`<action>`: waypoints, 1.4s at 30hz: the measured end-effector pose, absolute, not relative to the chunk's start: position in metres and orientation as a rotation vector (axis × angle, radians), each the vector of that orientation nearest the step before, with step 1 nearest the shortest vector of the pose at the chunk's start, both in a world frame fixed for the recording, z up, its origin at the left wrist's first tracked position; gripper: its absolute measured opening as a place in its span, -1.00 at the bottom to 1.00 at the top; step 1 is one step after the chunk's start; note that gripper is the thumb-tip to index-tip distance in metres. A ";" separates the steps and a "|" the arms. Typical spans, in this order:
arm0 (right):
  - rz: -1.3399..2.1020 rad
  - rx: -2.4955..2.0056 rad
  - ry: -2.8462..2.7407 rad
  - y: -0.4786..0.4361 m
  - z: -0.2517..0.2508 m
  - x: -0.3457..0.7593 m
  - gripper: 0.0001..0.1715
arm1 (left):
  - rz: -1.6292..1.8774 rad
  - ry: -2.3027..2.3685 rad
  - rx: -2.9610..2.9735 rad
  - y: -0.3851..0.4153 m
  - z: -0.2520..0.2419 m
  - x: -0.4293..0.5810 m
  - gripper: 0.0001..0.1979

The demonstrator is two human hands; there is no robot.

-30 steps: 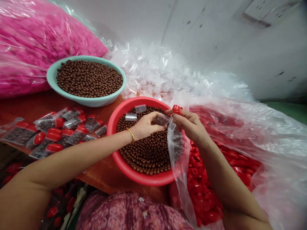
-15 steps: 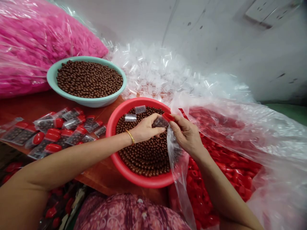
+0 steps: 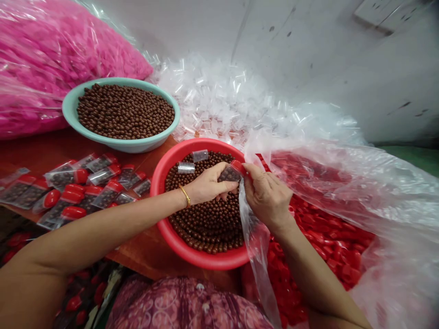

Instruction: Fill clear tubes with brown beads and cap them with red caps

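My left hand (image 3: 210,185) is closed on a clear plastic container (image 3: 229,174) filled with brown balls, held above the red basin (image 3: 160,214). At its right end sits a red cap (image 3: 237,167). The fingers of my right hand (image 3: 267,192) are closed against that cap, the thumb and forefinger pressing at its end. Below both hands, the basin is full of brown balls (image 3: 206,228). Two clear containers without caps, one of them a tilted clear container (image 3: 200,156), lie on the balls near the far rim.
Capped, filled containers (image 3: 72,194) lie on the table at left. Behind them stands a pale green basin (image 3: 123,145) of brown balls, beside a bag of pink pieces (image 3: 68,59). Many clear containers (image 3: 219,96) are heaped by the wall. A bag of red caps (image 3: 318,242) is at right.
My right hand has curled in and turned over the cap, which now sits flush on the container. My left hand keeps its hold, barely moved. The view has shifted slightly.
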State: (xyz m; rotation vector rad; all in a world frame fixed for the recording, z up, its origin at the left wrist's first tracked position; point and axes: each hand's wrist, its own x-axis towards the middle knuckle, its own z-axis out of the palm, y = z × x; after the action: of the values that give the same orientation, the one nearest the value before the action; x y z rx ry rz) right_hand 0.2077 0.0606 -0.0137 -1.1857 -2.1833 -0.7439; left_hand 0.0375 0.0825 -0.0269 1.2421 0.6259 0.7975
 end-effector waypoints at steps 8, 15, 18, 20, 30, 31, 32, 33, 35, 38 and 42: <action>-0.684 -1.148 -2.183 0.055 -0.018 0.205 -0.64 | 0.828 0.656 1.299 0.082 -0.025 0.042 -0.83; -0.442 -0.963 -2.168 0.038 -0.022 0.200 -0.49 | 0.795 0.702 1.637 0.080 -0.030 0.036 -0.80; -0.308 -0.949 -2.158 0.030 -0.029 0.203 -0.43 | 0.699 0.742 1.748 0.078 -0.031 0.033 -0.75; -0.251 -0.935 -2.136 0.026 -0.033 0.205 -0.40 | 0.656 0.813 1.786 0.079 -0.030 0.033 -0.73; -0.159 -1.209 -2.241 0.021 -0.037 0.201 -0.42 | 0.491 1.055 2.001 0.080 -0.023 0.041 -0.89; -0.176 -1.177 -2.256 0.022 -0.039 0.200 -0.41 | 0.479 1.075 2.017 0.080 -0.023 0.041 -0.89; -0.200 -1.146 -2.270 0.023 -0.040 0.199 -0.41 | 0.473 1.086 2.031 0.079 -0.023 0.040 -0.89; -0.225 -1.114 -2.287 0.024 -0.041 0.199 -0.40 | 0.472 1.090 2.049 0.079 -0.024 0.040 -0.89; -0.267 -1.047 -2.327 0.025 -0.040 0.199 -0.41 | 0.472 1.086 2.098 0.079 -0.026 0.038 -0.88; -0.225 -0.979 -2.395 0.027 -0.031 0.204 -0.49 | 0.463 1.067 2.144 0.080 -0.026 0.038 -0.89; 0.068 -1.156 -2.130 0.034 -0.021 0.207 -0.68 | 0.444 0.927 2.155 0.078 -0.022 0.042 -0.91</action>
State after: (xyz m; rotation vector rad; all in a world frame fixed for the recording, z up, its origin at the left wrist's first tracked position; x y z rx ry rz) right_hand 0.2072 0.0345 -0.0207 -1.1560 -2.1300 0.0676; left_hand 0.0420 0.0777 -0.0220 2.1552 0.9265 0.4441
